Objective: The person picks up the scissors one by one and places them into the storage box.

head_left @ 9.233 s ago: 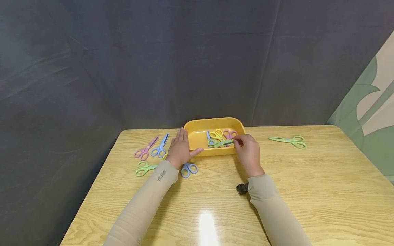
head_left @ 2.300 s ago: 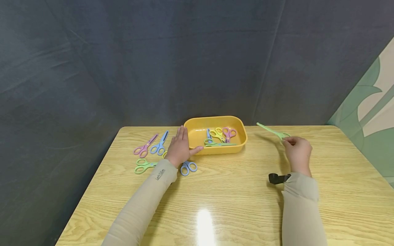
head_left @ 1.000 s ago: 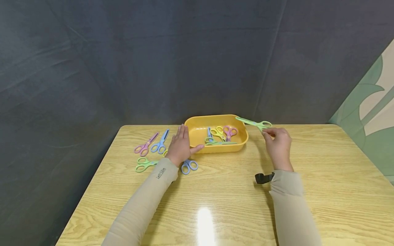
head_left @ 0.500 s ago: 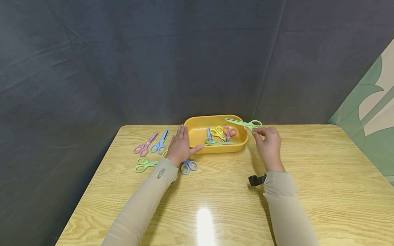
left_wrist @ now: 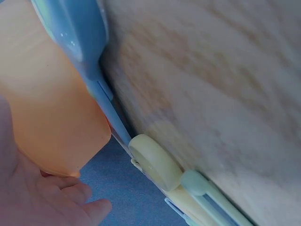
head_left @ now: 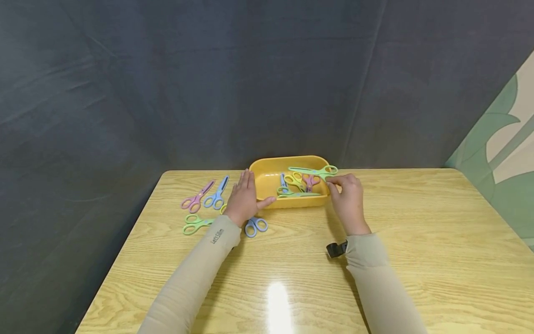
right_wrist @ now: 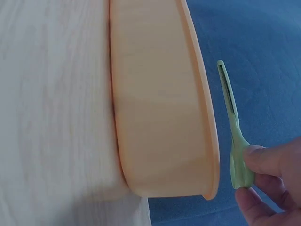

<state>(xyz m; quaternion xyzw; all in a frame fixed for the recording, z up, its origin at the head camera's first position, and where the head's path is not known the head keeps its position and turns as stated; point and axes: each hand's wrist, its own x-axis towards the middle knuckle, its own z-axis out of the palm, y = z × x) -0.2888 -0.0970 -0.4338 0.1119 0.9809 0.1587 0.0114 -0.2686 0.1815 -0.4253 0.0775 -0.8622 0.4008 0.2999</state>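
Note:
A yellow bin [head_left: 267,188] stands at the table's back edge. Inside lie blue scissors [head_left: 283,182], yellow scissors [head_left: 294,181], pink scissors [head_left: 310,181] and green scissors [head_left: 300,195]. My right hand [head_left: 346,199] pinches another pair of green scissors [head_left: 310,171] by a finger loop, blades pointing left over the bin; in the right wrist view these green scissors [right_wrist: 239,155] are above the rim. My left hand [head_left: 244,197] rests with straight fingers against the bin's left end, thumb along the front rim.
Left of the bin, pink scissors [head_left: 198,197], blue scissors [head_left: 217,194] and green scissors [head_left: 196,224] lie on the wooden table [head_left: 292,260]. Another blue pair [head_left: 256,226] and a yellow pair are partly hidden by my left arm. A dark curtain [head_left: 267,83] hangs behind.
My right hand let go of one green pair in the bin, picked up the other from the table's right side and carried it left over the bin. My left hand stayed put.

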